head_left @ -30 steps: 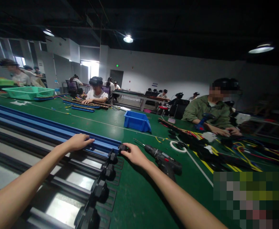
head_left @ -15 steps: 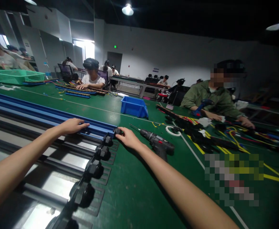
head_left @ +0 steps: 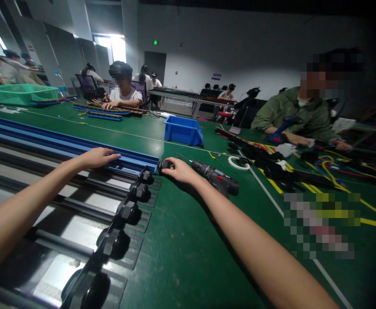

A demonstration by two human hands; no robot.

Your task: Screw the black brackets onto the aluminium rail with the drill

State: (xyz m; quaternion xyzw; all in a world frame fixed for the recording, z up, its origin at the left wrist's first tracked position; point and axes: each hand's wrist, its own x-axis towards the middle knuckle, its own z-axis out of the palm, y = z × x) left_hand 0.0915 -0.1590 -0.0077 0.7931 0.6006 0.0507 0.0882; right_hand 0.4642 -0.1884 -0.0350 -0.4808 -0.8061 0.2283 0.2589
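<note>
Where a blue rail (head_left: 52,141) ends, my right hand (head_left: 178,170) pinches a black knob (head_left: 164,166); my left hand (head_left: 95,158), grip unclear, lies farther left along the rail.

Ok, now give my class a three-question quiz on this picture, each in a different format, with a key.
1. True or false: the black, pistol-shaped power drill lies on the flat green tabletop.
2. Short answer: what is the bare right hand gripping?
3. Fill in: the open-topped plastic bin beyond the hand is coloured ____.

Key:
1. True.
2. A small black fitting, by the end of the long blue rail.
3. Blue.
</note>
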